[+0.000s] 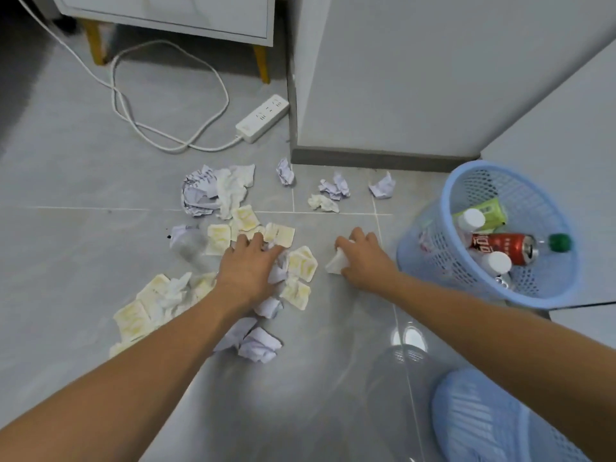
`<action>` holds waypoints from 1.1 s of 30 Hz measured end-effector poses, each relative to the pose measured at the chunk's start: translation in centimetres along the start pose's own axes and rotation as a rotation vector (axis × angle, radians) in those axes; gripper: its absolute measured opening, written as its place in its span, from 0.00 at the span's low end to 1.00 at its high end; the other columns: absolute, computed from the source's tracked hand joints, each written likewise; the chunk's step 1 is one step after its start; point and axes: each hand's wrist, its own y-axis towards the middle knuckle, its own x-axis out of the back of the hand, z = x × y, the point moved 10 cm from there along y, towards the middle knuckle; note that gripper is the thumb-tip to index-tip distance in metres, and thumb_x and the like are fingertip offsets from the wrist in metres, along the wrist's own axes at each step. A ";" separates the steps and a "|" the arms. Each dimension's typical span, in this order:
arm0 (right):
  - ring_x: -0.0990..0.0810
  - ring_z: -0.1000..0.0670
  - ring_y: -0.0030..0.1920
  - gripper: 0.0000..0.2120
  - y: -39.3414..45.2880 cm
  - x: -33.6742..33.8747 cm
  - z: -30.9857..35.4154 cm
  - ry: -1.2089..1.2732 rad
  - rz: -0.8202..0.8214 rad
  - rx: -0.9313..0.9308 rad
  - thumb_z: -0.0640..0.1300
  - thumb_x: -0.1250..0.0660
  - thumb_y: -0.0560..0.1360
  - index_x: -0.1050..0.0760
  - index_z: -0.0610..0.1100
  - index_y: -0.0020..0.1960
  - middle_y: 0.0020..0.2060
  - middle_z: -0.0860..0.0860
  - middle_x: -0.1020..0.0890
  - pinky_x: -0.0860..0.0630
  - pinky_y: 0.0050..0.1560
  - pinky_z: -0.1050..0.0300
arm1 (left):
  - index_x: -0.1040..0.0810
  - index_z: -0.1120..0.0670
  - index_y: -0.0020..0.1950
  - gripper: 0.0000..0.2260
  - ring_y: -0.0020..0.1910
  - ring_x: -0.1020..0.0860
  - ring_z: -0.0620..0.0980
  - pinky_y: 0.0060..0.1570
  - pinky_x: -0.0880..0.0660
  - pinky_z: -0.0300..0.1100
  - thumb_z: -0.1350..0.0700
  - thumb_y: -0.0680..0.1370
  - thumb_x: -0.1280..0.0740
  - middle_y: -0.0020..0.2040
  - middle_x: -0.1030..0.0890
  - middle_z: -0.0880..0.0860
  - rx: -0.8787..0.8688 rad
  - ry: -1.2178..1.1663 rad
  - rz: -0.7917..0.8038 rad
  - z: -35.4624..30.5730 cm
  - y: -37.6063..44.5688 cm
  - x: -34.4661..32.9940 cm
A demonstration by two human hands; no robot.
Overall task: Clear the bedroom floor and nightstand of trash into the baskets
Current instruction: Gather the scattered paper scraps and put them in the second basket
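a blue mesh basket (433, 208) is seen at the right, standing on the grey tiled floor (83, 181) close to the wall corner. inside it are held a red can (500, 247), a bottle with a green cap (560, 242), white-capped bottles (471, 219) and a green packet (490, 208). part of a second blue basket (493, 425) is cut off by the lower right edge; its contents cannot be told.

crumpled paper balls (200, 191) and yellowish wrappers (218, 238) are scattered over the floor in front of the basket, with a few smaller balls near the baseboard (383, 160). the left hand (248, 266) is laid on the pile with fingers curled round a crumpled paper (278, 271) and wrappers. the right hand (361, 258) is curled round a white tissue (336, 261), which touches the floor just beside the basket.

further back, a white power strip (263, 118) and its looped cable (160, 95) are seen on the floor, beside a white nightstand (173, 11) on wooden legs.
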 end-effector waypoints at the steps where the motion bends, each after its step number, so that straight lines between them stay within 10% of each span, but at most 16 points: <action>1: 0.31 0.37 0.62 0.20 -0.6 -0.4 0.0 0.011 -0.046 0.005 0.42 0.33 0.76 0.30 0.49 0.66 0.63 0.43 0.32 0.25 0.55 0.43 | 0.26 0.46 0.65 0.24 0.61 0.31 0.61 0.48 0.21 0.53 0.41 0.72 0.26 0.61 0.29 0.55 -0.021 -0.001 -0.019 -0.1 -0.2 -0.5; 12: 0.24 0.42 0.40 0.03 -10.7 7.3 1.4 0.422 -0.391 0.050 0.37 0.32 0.74 0.24 0.43 0.45 0.43 0.49 0.28 0.31 0.39 0.49 | 0.21 0.48 0.60 0.19 0.52 0.28 0.57 0.46 0.25 0.52 0.54 0.71 0.23 0.51 0.25 0.51 -0.149 -0.265 -0.222 -5.5 -2.8 7.1; 20: 0.25 0.57 0.41 0.10 -35.3 15.4 -10.0 0.670 -0.795 -0.443 0.33 0.29 0.71 0.25 0.46 0.42 0.43 0.55 0.26 0.33 0.41 0.69 | 0.22 0.45 0.65 0.19 0.50 0.24 0.52 0.45 0.26 0.45 0.50 0.73 0.28 0.52 0.24 0.49 -0.544 -0.676 -0.252 -28.3 -14.7 16.0; 28: 0.23 0.59 0.41 0.07 -45.1 4.1 -20.6 0.618 -0.494 -0.786 0.35 0.29 0.72 0.22 0.46 0.46 0.44 0.50 0.24 0.33 0.39 0.73 | 0.22 0.41 0.66 0.22 0.46 0.22 0.55 0.44 0.28 0.51 0.43 0.72 0.34 0.53 0.22 0.50 -0.708 -0.309 -0.075 -44.3 -18.4 8.3; 33: 0.22 0.50 0.54 0.23 -44.0 0.7 -20.3 0.554 -0.114 -0.783 0.44 0.26 0.70 0.24 0.51 0.64 0.58 0.52 0.24 0.33 0.46 0.62 | 0.31 0.44 0.76 0.37 0.74 0.34 0.63 0.69 0.35 0.58 0.38 0.69 0.25 0.73 0.28 0.54 -0.724 -0.080 0.131 -44.1 -18.5 5.3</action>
